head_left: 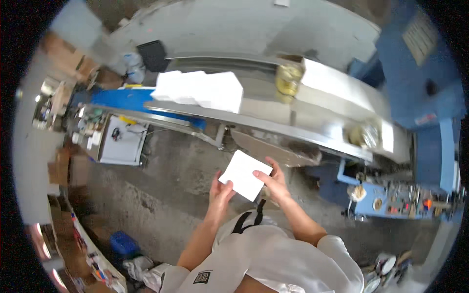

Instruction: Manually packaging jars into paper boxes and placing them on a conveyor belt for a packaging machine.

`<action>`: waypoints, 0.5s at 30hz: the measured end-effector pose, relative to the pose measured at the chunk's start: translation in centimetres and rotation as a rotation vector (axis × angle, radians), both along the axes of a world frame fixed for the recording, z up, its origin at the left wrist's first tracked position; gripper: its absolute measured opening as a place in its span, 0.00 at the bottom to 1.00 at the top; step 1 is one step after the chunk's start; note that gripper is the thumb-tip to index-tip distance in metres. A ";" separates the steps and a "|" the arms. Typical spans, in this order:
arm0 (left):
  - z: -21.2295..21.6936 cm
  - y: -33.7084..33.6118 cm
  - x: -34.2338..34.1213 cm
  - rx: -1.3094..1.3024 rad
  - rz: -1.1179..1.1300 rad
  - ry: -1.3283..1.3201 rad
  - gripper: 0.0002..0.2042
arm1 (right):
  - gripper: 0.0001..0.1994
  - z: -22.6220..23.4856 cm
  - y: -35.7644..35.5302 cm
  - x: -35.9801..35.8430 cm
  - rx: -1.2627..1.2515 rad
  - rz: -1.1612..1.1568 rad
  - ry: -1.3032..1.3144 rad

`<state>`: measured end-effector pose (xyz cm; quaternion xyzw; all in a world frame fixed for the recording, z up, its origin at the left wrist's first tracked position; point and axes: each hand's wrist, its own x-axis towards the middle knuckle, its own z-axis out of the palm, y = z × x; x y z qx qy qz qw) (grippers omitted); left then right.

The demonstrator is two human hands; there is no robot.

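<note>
Both hands are on it here: the white square piece (246, 177) sits out in front of the body, tilted cornerwise, just this side of the long metal bench (261, 105). Left hand (219, 191) has its grip closed on the lower-left edge, thumb across the face; right hand (275, 182) has its grip closed at the right corner, thumb pressed on top, fingers showing past the edge. Over on the bench, a row of white pieces (198, 90) lies overlapping at the left, beside a blue belt (117, 99), while a yellowish bundle (289, 80), blurred, stands farther right, near the blue machine (420, 97).
</note>
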<state>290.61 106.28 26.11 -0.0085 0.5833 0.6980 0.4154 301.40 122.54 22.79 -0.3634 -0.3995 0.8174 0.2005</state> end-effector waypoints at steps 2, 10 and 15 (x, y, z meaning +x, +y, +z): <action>-0.7 0.2 -2.9 0.081 0.068 -0.018 0.42 | 0.45 -0.4 0.4 -2.5 0.053 0.067 -0.004; 1.6 -4.8 -15.5 0.228 0.183 0.010 0.37 | 0.55 0.9 -4.1 -15.5 -0.140 0.190 0.280; 0.8 -11.5 -24.6 0.029 0.264 0.310 0.37 | 0.62 2.9 -10.8 -26.4 0.111 0.299 0.329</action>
